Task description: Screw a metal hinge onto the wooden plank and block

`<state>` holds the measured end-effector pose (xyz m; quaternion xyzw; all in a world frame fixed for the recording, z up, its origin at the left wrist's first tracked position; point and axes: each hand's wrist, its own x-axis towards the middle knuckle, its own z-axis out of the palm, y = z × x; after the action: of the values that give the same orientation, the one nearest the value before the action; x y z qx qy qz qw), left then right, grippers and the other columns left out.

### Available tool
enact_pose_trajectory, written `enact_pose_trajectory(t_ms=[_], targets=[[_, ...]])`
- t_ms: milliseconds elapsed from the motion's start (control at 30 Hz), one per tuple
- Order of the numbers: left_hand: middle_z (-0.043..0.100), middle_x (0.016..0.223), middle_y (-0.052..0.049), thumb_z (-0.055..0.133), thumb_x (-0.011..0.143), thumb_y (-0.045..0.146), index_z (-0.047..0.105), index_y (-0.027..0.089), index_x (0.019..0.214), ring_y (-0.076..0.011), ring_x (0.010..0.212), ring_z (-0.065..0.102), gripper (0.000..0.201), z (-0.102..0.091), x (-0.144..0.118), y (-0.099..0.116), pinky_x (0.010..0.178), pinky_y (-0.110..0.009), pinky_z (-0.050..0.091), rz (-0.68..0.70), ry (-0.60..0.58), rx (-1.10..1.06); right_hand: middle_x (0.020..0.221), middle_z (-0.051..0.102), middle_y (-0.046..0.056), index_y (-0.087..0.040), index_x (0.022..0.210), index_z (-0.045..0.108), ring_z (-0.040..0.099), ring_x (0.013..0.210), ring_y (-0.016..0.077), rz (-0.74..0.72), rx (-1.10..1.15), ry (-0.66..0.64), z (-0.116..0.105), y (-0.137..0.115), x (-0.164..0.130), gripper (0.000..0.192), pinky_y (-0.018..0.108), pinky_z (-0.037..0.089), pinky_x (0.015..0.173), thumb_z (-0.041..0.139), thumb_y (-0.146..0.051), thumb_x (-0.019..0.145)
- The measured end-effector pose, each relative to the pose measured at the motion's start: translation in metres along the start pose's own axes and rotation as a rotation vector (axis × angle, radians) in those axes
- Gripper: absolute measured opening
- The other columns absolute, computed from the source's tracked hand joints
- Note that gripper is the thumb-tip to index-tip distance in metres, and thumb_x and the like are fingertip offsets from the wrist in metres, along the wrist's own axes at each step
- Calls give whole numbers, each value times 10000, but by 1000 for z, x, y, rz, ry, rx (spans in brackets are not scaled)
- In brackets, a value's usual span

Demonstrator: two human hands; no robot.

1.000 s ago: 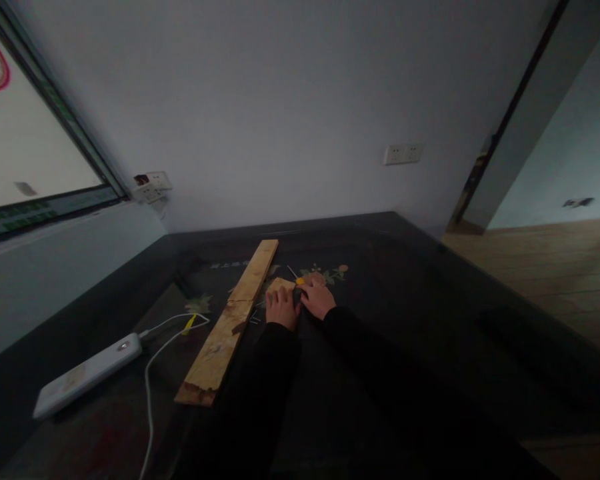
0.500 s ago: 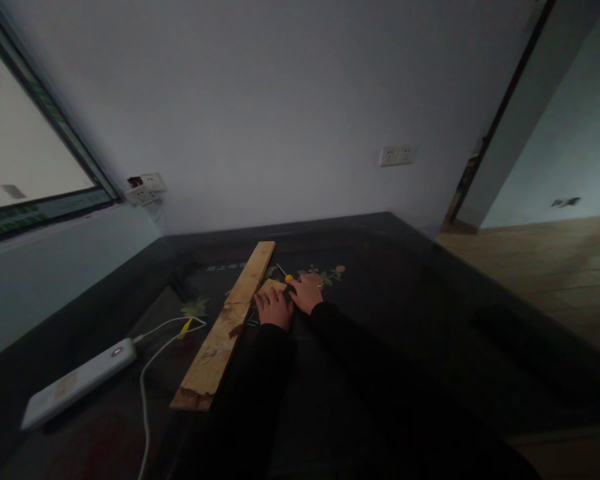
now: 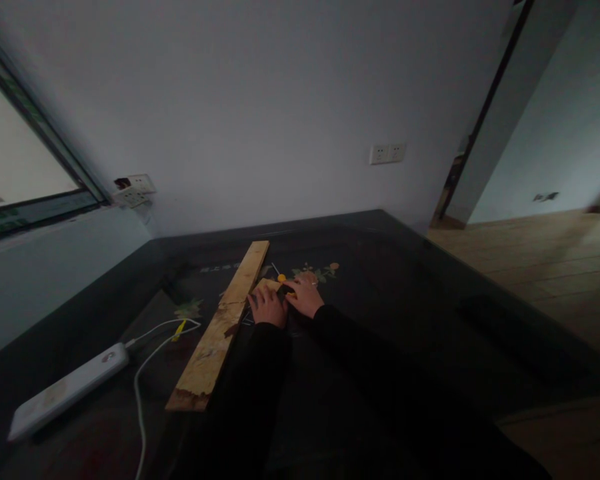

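Observation:
My left hand (image 3: 266,307) lies flat on a small wooden block (image 3: 263,286) on the dark table (image 3: 380,320), pressing it down. Right beside it, my right hand (image 3: 306,297) grips a screwdriver (image 3: 281,278) with a yellow and black handle; its thin metal shaft points away toward the far left. A long wooden plank (image 3: 226,317) lies diagonally just left of the block, touching or nearly touching it. Both forearms wear black sleeves.
A white power strip (image 3: 63,393) with a white cable (image 3: 147,347) lies at the near left of the table. Wall sockets (image 3: 386,154) sit on the back wall, a window (image 3: 15,167) at left. A doorway and wooden floor (image 3: 545,247) open to the right.
The view has drifted so everything sits slightly further left. My hands stay on the block and screwdriver, with the right hand shifted a little over the handle.

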<state>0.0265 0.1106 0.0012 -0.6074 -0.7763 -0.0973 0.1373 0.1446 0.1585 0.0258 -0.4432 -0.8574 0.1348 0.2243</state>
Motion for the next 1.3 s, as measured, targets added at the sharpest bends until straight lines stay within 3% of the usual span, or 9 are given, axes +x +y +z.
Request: enact_pose_trajectory(t_ms=[133, 267, 400, 500, 600, 667, 833, 1033, 1300], targets=[[384, 1449, -229, 443, 871, 267, 480, 44, 1336, -389, 1354, 321, 517, -8, 3, -1, 1110, -608, 157, 28, 76, -135, 1236, 572, 118, -219, 1301, 532, 496, 1165, 209, -17, 76, 23, -2, 1, -4, 451, 351, 339, 1000, 533, -285, 855], [472, 1413, -148, 405, 871, 121, 461, 133, 1357, -246, 1274, 477, 489, -26, 8, 0, 1032, -382, 402, 154, 82, -445, 1191, 617, 91, -194, 1236, 583, 533, 1119, 184, -39, 189, 100, -18, 3, -12, 395, 310, 373, 967, 549, -244, 846], [745, 893, -56, 441, 914, 276, 654, 187, 1086, -174, 792, 696, 288, -34, 5, 10, 726, -258, 526, 128, 33, -665, 996, 693, 59, -181, 1057, 673, 616, 902, 150, 23, 315, 217, -44, 15, -31, 278, 251, 439, 792, 461, -265, 898], [680, 582, -18, 452, 908, 375, 686, 169, 808, -161, 586, 659, 327, -37, -3, 25, 616, -256, 511, 91, 19, -704, 718, 681, 49, -139, 902, 703, 611, 675, 156, 97, 388, 274, -62, 30, -53, 315, 247, 434, 639, 514, -389, 868], [735, 769, -18, 540, 856, 271, 655, 178, 994, -170, 802, 684, 203, -44, -16, 44, 814, -301, 503, 161, 47, -821, 538, 606, 15, -132, 762, 690, 563, 531, 138, 111, 461, 268, -74, 41, -76, 389, 238, 413, 565, 497, -453, 866], [734, 952, -37, 566, 813, 201, 595, 188, 1132, -182, 962, 658, 321, -49, -27, 56, 940, -347, 455, 234, 70, -1001, 613, 645, 29, -138, 743, 678, 599, 603, 136, 89, 506, 260, -79, 45, -89, 419, 235, 437, 619, 443, -450, 894], [698, 951, -86, 521, 828, 309, 617, 143, 1018, -181, 878, 658, 270, -50, -54, 70, 793, -296, 516, 212, -114, -1344, 813, 669, 43, -152, 825, 651, 621, 787, 145, 26, 571, 234, -81, 46, -110, 348, 248, 460, 721, 438, -416, 903], [603, 643, -1, 469, 861, 352, 618, 142, 876, -126, 582, 567, 257, -41, -64, 64, 552, -221, 458, 139, -189, -1282, 928, 618, 56, -173, 933, 601, 579, 861, 150, -76, 567, 237, -72, 32, -126, 198, 283, 466, 778, 502, -337, 882], [667, 864, -37, 415, 849, 163, 689, 176, 998, -172, 812, 630, 313, -45, -67, 71, 765, -271, 543, 493, -245, -820, 1212, 549, 132, -188, 1232, 535, 439, 1181, 255, -580, 59, 127, -71, 18, -142, 486, 491, 322, 1035, 566, -470, 838]])
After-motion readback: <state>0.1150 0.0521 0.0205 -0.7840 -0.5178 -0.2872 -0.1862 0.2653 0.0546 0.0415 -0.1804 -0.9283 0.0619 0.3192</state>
